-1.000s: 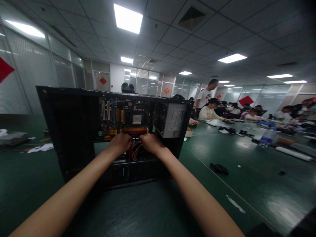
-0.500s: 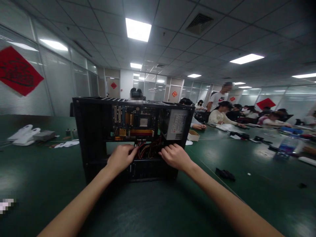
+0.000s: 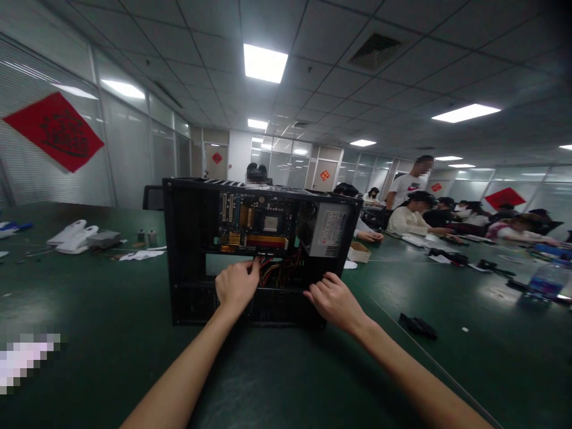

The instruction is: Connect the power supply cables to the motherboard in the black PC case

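An open black computer case point(image 3: 187, 250) stands upright on the green table point(image 3: 89, 333). Inside it I see a motherboard point(image 3: 259, 223), a grey power supply point(image 3: 331, 229) at the right and a bundle of red, yellow and black cables point(image 3: 279, 273) below. My left hand point(image 3: 236, 285) is curled, its fingertips pinching at the cables just under the motherboard. My right hand point(image 3: 334, 300) rests on the case's lower right edge with its fingers bent and nothing visible in them.
White objects and a grey box point(image 3: 75, 237) lie at the far left with paper scraps point(image 3: 140, 255). A small black item point(image 3: 417, 326) lies to the right of the case. Several people point(image 3: 413, 208) sit and stand along the right side, with a water bottle point(image 3: 547, 280) there.
Both hands have drawn back from under the motherboard towards me. The right hand moved right onto the case's lower edge. The view turned left and the case now sits farther away.
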